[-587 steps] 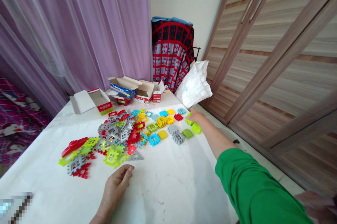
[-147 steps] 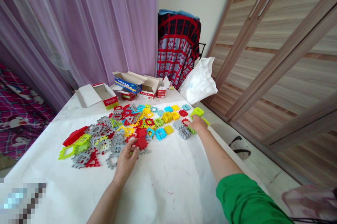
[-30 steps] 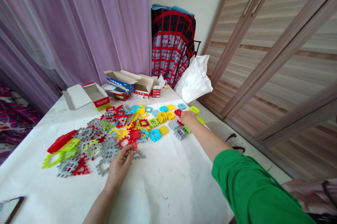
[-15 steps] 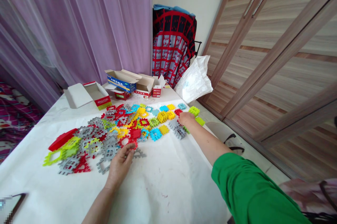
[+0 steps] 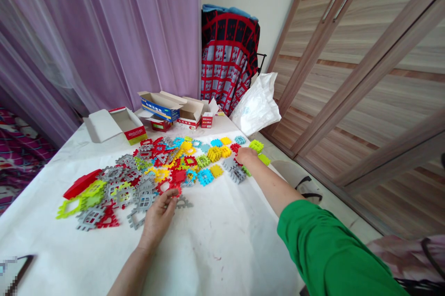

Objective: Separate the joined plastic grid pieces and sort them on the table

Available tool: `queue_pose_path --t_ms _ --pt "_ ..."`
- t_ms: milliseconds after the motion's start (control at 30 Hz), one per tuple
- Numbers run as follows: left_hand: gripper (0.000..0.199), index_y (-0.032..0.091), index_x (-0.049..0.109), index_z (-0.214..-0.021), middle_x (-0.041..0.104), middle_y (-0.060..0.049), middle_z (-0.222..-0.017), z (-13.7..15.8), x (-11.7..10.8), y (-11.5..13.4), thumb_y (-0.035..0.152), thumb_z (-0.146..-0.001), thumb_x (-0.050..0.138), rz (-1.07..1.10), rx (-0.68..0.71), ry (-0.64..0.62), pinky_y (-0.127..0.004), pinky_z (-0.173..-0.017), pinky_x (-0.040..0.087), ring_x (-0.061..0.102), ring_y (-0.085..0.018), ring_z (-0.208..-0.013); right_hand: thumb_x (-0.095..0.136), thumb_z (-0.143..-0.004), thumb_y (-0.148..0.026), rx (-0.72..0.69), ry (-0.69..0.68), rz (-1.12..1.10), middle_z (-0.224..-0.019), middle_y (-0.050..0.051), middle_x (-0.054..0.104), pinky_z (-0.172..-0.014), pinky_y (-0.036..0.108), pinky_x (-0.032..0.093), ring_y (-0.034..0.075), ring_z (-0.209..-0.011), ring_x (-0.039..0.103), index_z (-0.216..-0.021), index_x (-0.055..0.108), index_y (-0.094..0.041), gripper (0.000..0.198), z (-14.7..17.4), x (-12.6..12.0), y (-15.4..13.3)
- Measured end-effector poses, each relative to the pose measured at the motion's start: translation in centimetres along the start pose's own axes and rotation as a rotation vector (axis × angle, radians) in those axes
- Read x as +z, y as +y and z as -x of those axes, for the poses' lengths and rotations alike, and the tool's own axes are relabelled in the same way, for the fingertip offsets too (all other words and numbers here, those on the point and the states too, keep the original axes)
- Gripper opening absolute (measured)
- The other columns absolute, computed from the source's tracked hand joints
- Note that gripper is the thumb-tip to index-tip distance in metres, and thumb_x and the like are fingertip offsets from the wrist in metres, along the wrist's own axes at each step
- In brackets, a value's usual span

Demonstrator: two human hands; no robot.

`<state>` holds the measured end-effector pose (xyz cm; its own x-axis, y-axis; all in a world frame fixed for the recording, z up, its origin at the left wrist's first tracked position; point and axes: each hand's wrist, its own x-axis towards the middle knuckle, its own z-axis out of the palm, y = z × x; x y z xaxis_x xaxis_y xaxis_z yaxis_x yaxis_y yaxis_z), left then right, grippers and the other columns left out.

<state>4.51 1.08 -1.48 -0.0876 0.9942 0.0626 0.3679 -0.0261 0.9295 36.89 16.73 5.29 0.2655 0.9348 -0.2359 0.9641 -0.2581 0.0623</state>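
Observation:
My left hand [image 5: 160, 212] rests at the near edge of a heap of toothed plastic building pieces, fingers loosely bent and apart. Its fingertips are beside a red piece [image 5: 164, 186] and a grey piece [image 5: 184, 202]; it holds nothing I can see. Further right, my right hand [image 5: 246, 155] reaches down with curled fingers among sorted pieces. A red piece [image 5: 235, 148] shows at its fingertips, and what the fingers grip is hidden. Close to it lie grey pieces [image 5: 237, 173], a light-green stack [image 5: 256, 146] and yellow pieces [image 5: 214, 154].
Open cardboard boxes, among them a blue box [image 5: 160, 108] and a red-and-white box [image 5: 134, 131], stand along the back of the white-covered table [image 5: 208, 245]. A white bag [image 5: 257, 106] leans at the far right corner. A screen device [image 5: 14, 270] sits front left.
My right forearm and sleeve have shifted very slightly left. Both hands and the pieces look almost unchanged.

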Motion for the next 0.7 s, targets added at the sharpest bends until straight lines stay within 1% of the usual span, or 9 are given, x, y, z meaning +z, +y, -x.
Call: queue_pose_path --t_ms 300,400,533,600,700 --pt "0.044 0.02 0.066 -0.102 0.072 -0.006 -0.086 -0.1 0.1 -0.3 0.053 -0.076 0.054 -0.002 -0.008 0.002 -0.028 -0.059 0.053 0.066 -0.019 -0.073 0.07 -0.075 -0.041 0.009 0.008 -0.018 -0.117 0.013 0.068 -0.088 0.035 0.049 0.027 -0.11 0.063 -0.12 0.064 -0.025 0.048 0.3 0.2 -0.1" --pt "0.044 0.02 0.065 -0.103 0.071 -0.006 -0.086 -0.1 0.1 -0.3 0.053 -0.077 0.053 -0.018 0.003 0.001 -0.029 -0.06 0.053 0.066 -0.019 -0.074 0.067 -0.077 -0.047 0.008 0.013 -0.029 -0.12 0.014 0.066 -0.088 0.036 0.049 0.027 -0.111 0.062 -0.122 0.062 -0.024 0.05 0.4 -0.1 0.0" --pt "0.043 0.021 0.066 -0.101 0.071 -0.005 -0.083 -0.1 0.1 -0.3 0.053 -0.077 0.053 -0.034 0.015 0.005 -0.029 -0.06 0.053 0.065 -0.019 -0.071 0.062 -0.078 -0.055 -0.007 0.021 -0.031 -0.124 0.014 0.063 -0.087 0.038 0.049 0.028 -0.113 0.061 -0.123 0.059 -0.022 0.055 0.7 -1.0 0.7" --pt "0.043 0.021 0.066 -0.101 0.071 -0.005 -0.084 -0.1 0.0 -0.2 0.053 -0.076 0.054 -0.031 0.015 0.002 -0.029 -0.06 0.054 0.065 -0.019 -0.071 0.063 -0.077 -0.053 -0.022 0.019 -0.022 -0.123 0.014 0.064 -0.087 0.037 0.05 0.029 -0.112 0.061 -0.121 0.06 -0.022 0.053 1.0 -1.4 1.1" --pt "0.042 0.02 0.067 -0.101 0.072 -0.005 -0.085 0.0 0.0 -0.2 0.052 -0.076 0.055 -0.024 0.016 0.002 -0.029 -0.06 0.054 0.065 -0.018 -0.071 0.067 -0.075 -0.046 -0.044 0.004 -0.005 -0.122 0.011 0.065 -0.088 0.036 0.049 0.028 -0.112 0.061 -0.121 0.061 -0.025 0.051 1.6 -1.6 1.3"
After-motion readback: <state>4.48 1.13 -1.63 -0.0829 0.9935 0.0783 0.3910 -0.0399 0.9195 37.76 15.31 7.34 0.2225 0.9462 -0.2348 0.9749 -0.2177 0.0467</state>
